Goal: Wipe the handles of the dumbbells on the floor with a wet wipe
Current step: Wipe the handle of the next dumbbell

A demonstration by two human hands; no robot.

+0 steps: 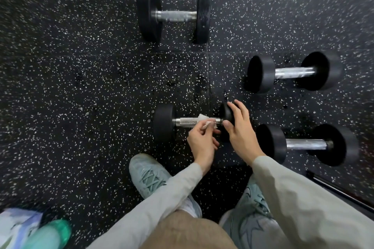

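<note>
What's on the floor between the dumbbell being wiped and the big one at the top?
In the head view, only speckled floor with dark wet-looking spots lies between the near dumbbell and the far dumbbell.

One camera only, worn on the person's head, looking almost straight down at the speckled floor (81, 87) from close above, wide-angled, with the person's knees and shoes at the frame's near edge.

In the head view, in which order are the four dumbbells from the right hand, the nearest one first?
From the right hand:
1. Near dumbbell: the hand rests on its right head.
2. Lower right dumbbell: just to the hand's right.
3. Upper right dumbbell: farther up and right.
4. Top dumbbell: the farthest, top centre.
</note>
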